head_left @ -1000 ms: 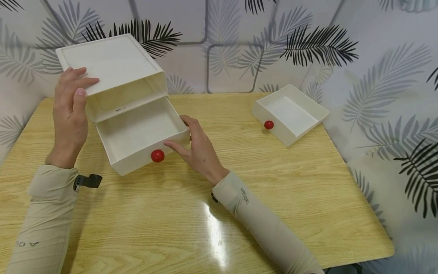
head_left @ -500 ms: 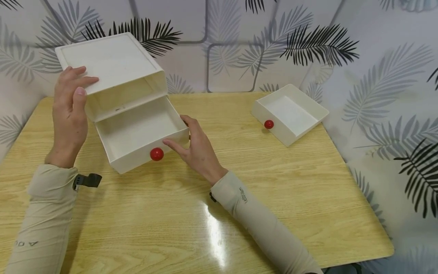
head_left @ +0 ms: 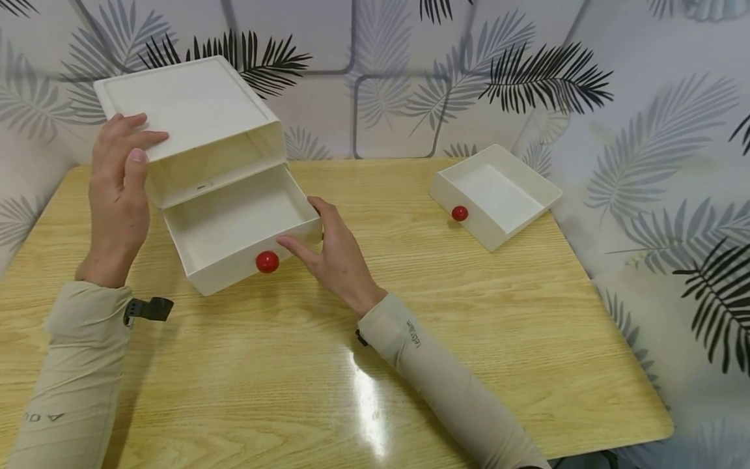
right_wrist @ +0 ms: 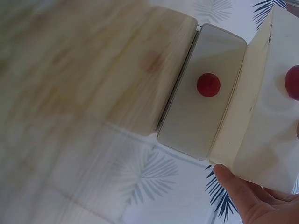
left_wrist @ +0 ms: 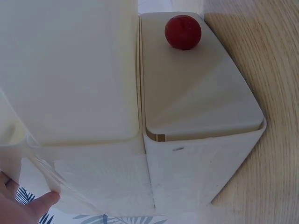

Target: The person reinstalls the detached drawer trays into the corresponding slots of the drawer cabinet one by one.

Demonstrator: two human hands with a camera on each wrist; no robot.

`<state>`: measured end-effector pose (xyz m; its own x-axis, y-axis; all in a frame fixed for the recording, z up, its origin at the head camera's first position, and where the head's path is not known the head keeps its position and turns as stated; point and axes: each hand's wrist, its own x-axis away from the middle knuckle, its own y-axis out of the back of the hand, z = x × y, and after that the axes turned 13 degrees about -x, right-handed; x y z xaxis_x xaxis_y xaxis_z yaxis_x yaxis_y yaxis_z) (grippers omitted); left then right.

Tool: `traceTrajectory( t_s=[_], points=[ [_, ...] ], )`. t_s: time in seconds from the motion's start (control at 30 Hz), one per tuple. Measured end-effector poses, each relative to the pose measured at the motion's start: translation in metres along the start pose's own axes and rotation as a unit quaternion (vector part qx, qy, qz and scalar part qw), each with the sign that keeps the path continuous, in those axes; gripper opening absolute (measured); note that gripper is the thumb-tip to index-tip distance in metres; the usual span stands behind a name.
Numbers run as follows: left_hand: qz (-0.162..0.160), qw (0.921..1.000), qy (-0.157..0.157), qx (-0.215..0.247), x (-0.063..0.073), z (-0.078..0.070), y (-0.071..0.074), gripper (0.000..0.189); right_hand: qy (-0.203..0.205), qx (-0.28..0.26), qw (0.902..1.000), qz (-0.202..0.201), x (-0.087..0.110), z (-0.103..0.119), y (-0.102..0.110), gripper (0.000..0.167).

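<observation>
A white drawer cabinet (head_left: 190, 107) stands at the back left of the table, its top compartment showing bare inner walls. Below that compartment a white drawer (head_left: 240, 215) with a red knob (head_left: 267, 262) is pulled well out and holds nothing. My right hand (head_left: 340, 257) grips this drawer at its front right corner, thumb on the front panel, other fingers round the side. My left hand (head_left: 120, 189) rests on the cabinet's left side, fingers laid over the top, thumb at the front edge. Both wrist views show a lower drawer (left_wrist: 196, 88), (right_wrist: 201, 116) sitting inside the cabinet, with its own red knob (left_wrist: 182, 31).
A separate white drawer (head_left: 498, 189) with a red knob (head_left: 459, 213) lies on the wooden table (head_left: 469, 312) at the back right. A leaf-patterned wall covering (head_left: 398, 124) rises directly behind the table.
The pulled-out drawer has slid very slightly inward, towards the cabinet, with my right hand moving along with it. My left hand and the cabinet have stayed nearly still.
</observation>
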<state>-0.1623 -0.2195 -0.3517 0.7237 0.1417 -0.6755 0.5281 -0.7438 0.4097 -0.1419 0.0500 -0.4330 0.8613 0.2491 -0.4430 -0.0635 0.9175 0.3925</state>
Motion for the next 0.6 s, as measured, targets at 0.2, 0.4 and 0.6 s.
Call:
traceTrajectory(
  t_s=[0.2,0.4,0.6],
  points=[
    [0.002,1.0,-0.001,-0.006,-0.0003,0.0043,-0.0006,0.045,-0.008,-0.01,0.9999,0.002,-0.0008,-0.0006,-0.0006,0.076],
    [0.003,1.0,0.001,-0.007,-0.0012,0.0034,-0.0004,0.045,-0.019,-0.011,0.9997,0.003,-0.002,-0.0001,-0.0014,0.077],
    [0.004,0.9999,-0.001,-0.012,-0.0019,0.0092,-0.001,0.044,-0.017,-0.011,0.9998,0.003,-0.0033,-0.0013,-0.0032,0.079]
  ],
)
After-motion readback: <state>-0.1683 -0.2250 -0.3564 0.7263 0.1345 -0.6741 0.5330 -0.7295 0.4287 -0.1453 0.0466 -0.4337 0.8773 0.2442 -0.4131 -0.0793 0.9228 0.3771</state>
